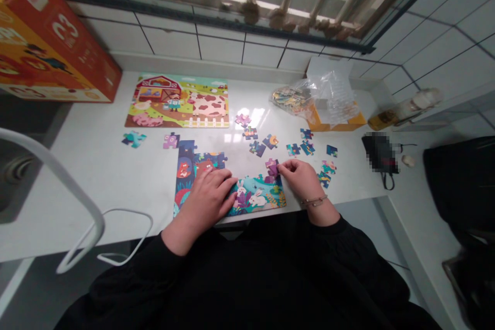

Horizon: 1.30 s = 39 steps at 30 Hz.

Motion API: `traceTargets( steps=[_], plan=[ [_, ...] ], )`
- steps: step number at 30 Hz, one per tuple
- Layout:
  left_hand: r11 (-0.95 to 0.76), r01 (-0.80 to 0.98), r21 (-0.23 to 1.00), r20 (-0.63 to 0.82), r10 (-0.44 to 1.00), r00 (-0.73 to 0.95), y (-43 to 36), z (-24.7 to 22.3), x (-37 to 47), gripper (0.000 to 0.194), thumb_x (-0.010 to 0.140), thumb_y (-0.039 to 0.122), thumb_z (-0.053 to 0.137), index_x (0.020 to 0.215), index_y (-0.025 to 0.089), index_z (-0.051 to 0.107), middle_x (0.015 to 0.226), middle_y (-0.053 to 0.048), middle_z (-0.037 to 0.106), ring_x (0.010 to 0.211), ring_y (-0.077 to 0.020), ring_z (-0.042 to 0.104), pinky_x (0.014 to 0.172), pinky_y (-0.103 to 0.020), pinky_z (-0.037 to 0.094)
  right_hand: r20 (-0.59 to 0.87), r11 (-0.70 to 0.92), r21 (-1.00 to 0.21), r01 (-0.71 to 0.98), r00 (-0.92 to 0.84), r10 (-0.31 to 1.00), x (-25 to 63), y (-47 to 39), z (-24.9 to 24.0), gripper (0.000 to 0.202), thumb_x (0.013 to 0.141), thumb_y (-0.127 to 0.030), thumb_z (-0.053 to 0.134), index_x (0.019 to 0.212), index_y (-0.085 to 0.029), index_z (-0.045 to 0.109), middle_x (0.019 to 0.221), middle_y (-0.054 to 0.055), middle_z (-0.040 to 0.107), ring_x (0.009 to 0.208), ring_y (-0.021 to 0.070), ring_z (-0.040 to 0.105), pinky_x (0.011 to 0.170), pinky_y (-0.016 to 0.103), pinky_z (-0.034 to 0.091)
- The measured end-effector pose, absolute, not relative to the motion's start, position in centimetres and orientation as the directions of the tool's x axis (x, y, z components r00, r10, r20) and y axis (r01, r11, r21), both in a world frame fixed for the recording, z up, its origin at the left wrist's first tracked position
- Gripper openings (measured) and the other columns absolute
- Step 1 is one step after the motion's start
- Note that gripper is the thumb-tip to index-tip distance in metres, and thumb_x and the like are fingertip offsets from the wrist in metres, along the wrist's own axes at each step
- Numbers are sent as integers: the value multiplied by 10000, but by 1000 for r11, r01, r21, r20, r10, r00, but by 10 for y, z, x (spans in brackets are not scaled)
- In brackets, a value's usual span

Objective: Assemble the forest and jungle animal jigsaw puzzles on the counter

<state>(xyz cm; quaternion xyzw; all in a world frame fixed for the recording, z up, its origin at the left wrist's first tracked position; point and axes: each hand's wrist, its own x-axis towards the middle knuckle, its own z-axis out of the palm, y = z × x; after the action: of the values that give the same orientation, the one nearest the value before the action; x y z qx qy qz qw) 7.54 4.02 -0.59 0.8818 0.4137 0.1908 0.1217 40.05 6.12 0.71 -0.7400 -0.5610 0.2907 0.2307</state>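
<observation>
Across the half-built puzzle (249, 200) in the head view, the left hand (212, 192) lies palm down, fingers loosely spread and covering part of its bear and forest picture. At the puzzle's right end, the right hand (297, 174) pinches a purple piece (271, 166) between thumb and fingertips, at the far edge; whether it is locked in cannot be told. The puzzle itself sits along the near edge of the white counter (100, 165), its rabbits showing between the hands.

Beyond the puzzle are some loose pieces (257, 148), and more are scattered right of it, past the right hand. Just off its far left corner is a pink-purple piece (170, 140), with a teal piece (134, 138) farther left. Behind the puzzle, toward the window, lies a farm picture (178, 103); a bag of pieces (290, 99) and an open yellow box (340, 126) stand beyond its right end. A tall orange-red box (83, 41) stands far left of it.
</observation>
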Motion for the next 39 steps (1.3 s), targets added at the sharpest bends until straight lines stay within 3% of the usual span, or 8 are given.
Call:
traceTargets(
  steps=[6,12,16,18,30,35,39],
  plan=[
    [-624,680,385,242,779,578,40,-6,76,335,1081,317,614,1390,230,712,1415,-141,707,1344,-330,645,1269,-598,447,-88,-188,-548,815,167,982,393,55,7,308,989,-478,691,781,-252,705,717,22,710,689,217,643,660,343,394],
    [-623,684,380,240,780,577,40,-5,76,326,1082,322,622,1381,232,715,1418,-137,703,1348,-335,643,1264,-590,454,29,-51,-518,854,77,997,393,48,5,198,1022,-413,684,904,-253,683,831,44,714,793,244,661,741,373,488],
    [-619,685,385,230,783,578,40,-4,76,333,1086,325,618,1389,226,714,1428,-140,699,1351,-336,639,1259,-589,457,147,179,-490,853,-121,982,391,43,10,153,1076,-345,639,1108,-244,748,1082,113,739,1015,293,698,925,443,564],
    [-618,685,387,230,784,577,40,-3,76,333,1086,324,618,1388,224,714,1428,-141,697,1353,-335,637,1258,-586,458,151,261,-461,848,-215,965,390,41,11,162,1090,-307,621,1118,-258,773,1134,120,742,1070,305,697,986,467,567],
    [-614,691,381,224,787,575,39,-6,76,332,1087,328,617,1392,228,702,1427,-137,702,1352,-337,636,1269,-595,435,151,303,-444,843,-263,953,393,36,12,156,1091,-257,632,1080,-236,785,1075,108,748,1018,284,715,954,440,586],
    [-609,693,386,208,789,578,40,-1,77,327,1092,340,607,1373,207,707,1420,-152,706,1335,-338,648,1229,-574,479,165,311,-417,854,-266,950,395,24,16,165,1103,-278,614,1074,-220,765,1041,100,735,942,261,718,846,400,584],
    [-393,844,364,226,917,329,60,7,54,337,1105,267,493,1345,163,704,1374,-188,713,1300,-356,651,1145,-548,539,157,290,-372,882,-248,956,404,12,16,171,1118,-297,596,1090,-228,750,1018,89,740,901,246,724,803,372,568]
  ],
)
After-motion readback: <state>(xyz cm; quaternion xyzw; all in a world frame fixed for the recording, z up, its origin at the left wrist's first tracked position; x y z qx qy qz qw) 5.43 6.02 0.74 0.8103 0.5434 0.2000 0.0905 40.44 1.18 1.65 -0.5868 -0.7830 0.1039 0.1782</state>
